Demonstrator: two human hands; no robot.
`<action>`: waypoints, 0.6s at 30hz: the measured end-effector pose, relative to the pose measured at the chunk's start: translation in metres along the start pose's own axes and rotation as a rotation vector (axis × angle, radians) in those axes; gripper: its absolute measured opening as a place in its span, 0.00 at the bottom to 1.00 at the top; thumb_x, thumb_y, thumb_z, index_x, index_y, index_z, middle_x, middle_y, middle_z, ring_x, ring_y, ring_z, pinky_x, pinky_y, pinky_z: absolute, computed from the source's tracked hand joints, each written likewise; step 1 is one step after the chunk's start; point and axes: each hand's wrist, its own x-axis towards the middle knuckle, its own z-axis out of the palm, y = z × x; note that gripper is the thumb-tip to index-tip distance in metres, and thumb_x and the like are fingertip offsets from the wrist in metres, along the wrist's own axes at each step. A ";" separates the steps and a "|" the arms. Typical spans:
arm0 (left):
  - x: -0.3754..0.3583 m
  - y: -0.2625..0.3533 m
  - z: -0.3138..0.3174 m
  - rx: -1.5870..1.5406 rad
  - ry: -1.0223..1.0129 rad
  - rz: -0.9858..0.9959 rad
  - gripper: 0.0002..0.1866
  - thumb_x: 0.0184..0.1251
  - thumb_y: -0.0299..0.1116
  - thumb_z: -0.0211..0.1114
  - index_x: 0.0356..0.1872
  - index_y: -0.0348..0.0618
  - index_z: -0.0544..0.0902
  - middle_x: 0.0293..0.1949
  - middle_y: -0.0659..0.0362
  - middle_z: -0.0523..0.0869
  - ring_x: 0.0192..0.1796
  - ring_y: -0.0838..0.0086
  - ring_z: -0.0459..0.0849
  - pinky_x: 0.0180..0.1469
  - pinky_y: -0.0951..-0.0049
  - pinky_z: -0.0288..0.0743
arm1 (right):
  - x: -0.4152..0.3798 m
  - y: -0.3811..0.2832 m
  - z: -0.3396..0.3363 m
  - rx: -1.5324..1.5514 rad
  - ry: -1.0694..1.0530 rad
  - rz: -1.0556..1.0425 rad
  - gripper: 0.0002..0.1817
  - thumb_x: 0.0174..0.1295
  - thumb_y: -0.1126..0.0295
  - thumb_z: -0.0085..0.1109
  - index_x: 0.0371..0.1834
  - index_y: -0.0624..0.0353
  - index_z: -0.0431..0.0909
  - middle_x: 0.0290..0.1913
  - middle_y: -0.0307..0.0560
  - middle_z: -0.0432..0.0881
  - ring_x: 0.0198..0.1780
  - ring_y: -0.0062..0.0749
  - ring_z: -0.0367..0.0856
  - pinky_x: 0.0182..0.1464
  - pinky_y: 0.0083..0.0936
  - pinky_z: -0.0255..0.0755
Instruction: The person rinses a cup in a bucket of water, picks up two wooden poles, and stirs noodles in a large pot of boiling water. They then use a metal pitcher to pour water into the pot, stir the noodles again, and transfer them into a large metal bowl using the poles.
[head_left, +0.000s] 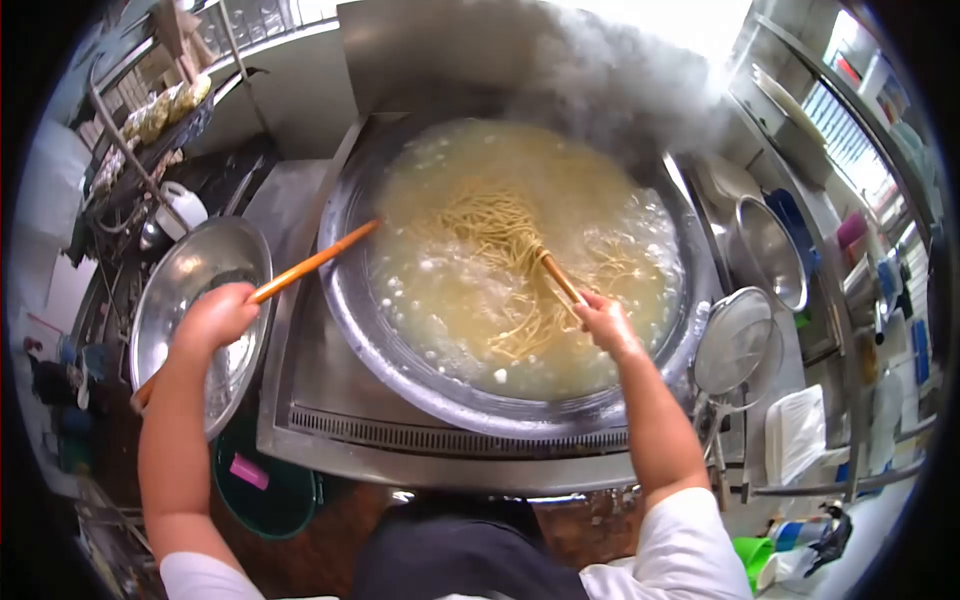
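Observation:
A wide metal wok (440, 400) is full of bubbling, cloudy yellowish water. My right hand (606, 322) is closed around a wooden stick (562, 276) that slants down into it. Over the stick's far end hangs a thick bundle of yellow noodles (492, 222), and more strands float nearer to me. My left hand (218, 314) grips a long orange-brown wooden stick (318, 262), its tip at the wok's left rim and its other end behind my forearm. Below that hand stands a large steel bowl (160, 300), partly hidden by my arm.
Steam (640, 80) rises at the back right. A round mesh strainer (735, 345) and a steel bowl (770, 250) are on the right. On the left stands a white jug (182, 208). A dark green tub (275, 505) with a pink object (249, 471) sits below the stove's edge.

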 end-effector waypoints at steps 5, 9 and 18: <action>0.137 0.107 0.038 0.238 -0.068 -0.084 0.15 0.60 0.32 0.56 0.45 0.43 0.85 0.47 0.46 0.85 0.51 0.53 0.83 0.52 0.56 0.76 | -0.114 -0.026 -0.188 -0.222 -0.073 -0.074 0.22 0.61 0.66 0.62 0.58 0.64 0.77 0.33 0.35 0.80 0.31 0.16 0.74 0.33 0.18 0.70; 0.196 0.203 0.042 0.226 -0.078 -0.046 0.17 0.60 0.31 0.58 0.50 0.45 0.84 0.52 0.50 0.84 0.55 0.58 0.83 0.55 0.61 0.77 | -0.256 -0.089 -0.317 -0.565 0.080 0.059 0.18 0.51 0.70 0.59 0.46 0.67 0.83 0.25 0.33 0.78 0.26 0.16 0.73 0.29 0.18 0.68; 0.209 0.291 0.102 0.320 0.093 0.116 0.12 0.64 0.32 0.59 0.46 0.48 0.87 0.48 0.57 0.87 0.49 0.65 0.87 0.43 0.61 0.82 | -0.185 -0.102 -0.255 -0.943 0.155 -0.069 0.15 0.53 0.64 0.62 0.43 0.56 0.85 0.34 0.52 0.84 0.36 0.45 0.82 0.39 0.37 0.74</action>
